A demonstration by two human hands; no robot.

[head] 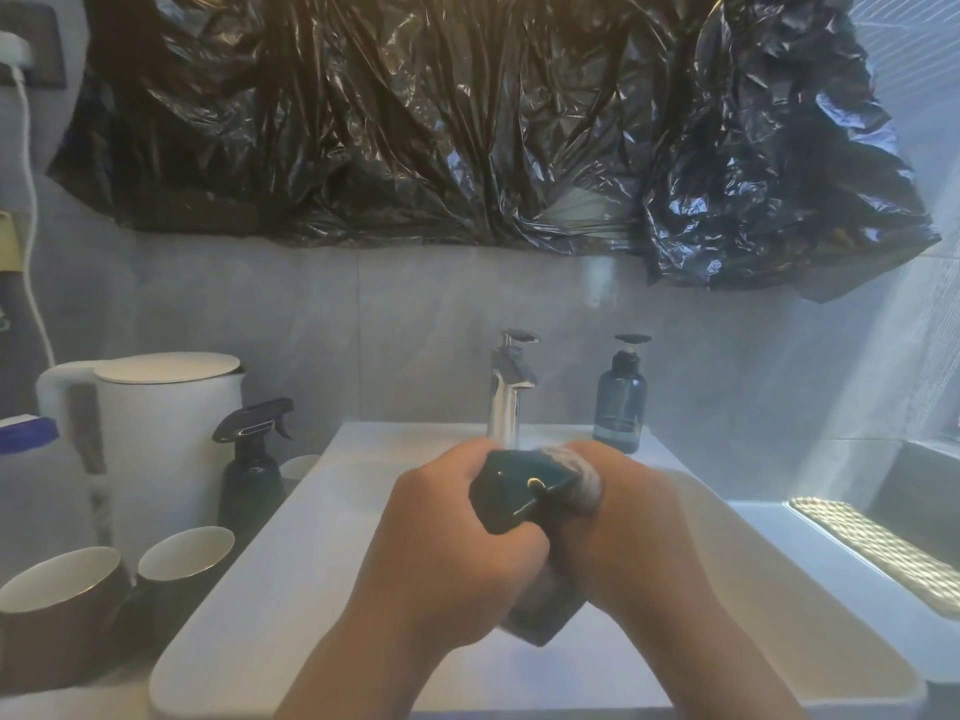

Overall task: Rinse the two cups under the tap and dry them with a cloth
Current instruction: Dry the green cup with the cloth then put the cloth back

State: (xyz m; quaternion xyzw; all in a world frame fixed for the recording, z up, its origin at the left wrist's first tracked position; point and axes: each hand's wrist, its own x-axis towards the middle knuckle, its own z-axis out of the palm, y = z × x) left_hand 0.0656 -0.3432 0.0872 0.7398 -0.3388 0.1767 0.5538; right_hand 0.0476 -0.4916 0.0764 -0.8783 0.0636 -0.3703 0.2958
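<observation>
Two dark brown cups with white insides stand upright on the counter left of the sink, one (57,605) at the near left and the other (182,563) beside it. Over the white basin (249,589), just in front of the chrome tap (511,392), my left hand (447,543) and my right hand (634,537) grip a dark cloth (514,496) between them. The cloth is bunched, and one end hangs below my fists. A pale patch of it shows at my right hand. I see no water stream from the tap.
A white kettle (166,433) and a dark spray bottle (249,475) stand left of the basin, with a small pale cup (298,467) behind the sprayer. A blue soap dispenser (621,402) sits right of the tap. Black plastic sheeting (467,122) covers the wall above. A metal grille (883,553) lies at the right.
</observation>
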